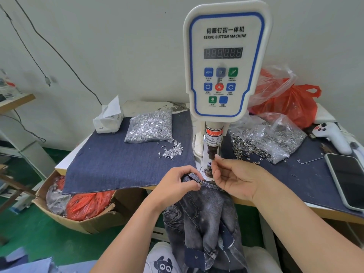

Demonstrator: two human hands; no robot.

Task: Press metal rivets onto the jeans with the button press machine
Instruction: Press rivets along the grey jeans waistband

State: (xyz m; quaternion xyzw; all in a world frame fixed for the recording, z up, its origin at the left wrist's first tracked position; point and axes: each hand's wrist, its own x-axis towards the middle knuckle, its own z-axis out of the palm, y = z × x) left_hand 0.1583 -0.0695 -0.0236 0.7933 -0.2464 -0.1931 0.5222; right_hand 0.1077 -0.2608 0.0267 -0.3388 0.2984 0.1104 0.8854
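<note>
Fingertips (216,157) of the right hand (234,177) are pinched together just under the upper punch (212,150) of the button press machine (224,62), and they seem to hold something very small there, though it is too tiny to tell whether it is a rivet. That hand's other fingers curl loosely beside the lower die (209,170), a ringed post on the machine's base. On the other side, the left hand (177,186) is closed on the jeans (204,217), thumb and forefinger gripping the waistband edge where a belt loop (194,177) and a small metal stud show, just in front of the die. Most of the grey washed jeans hang down from the table edge (275,205) into the person's lap. A dark denim cloth (118,160) covers the tabletop. On it, left of the machine, lies a clear bag of silver tacks (150,127), with a few loose tacks (172,149) spilled beside it and a tissue pack (108,120) behind. To the right sits an open plastic bag of ring-shaped rivet parts (266,140), a red plastic bag (291,104) behind it, a white handheld controller (332,135) and a phone (348,180) lying screen up near the table's right edge. Below the table on the left stands a cardboard box (82,219) holding more red bags.
</note>
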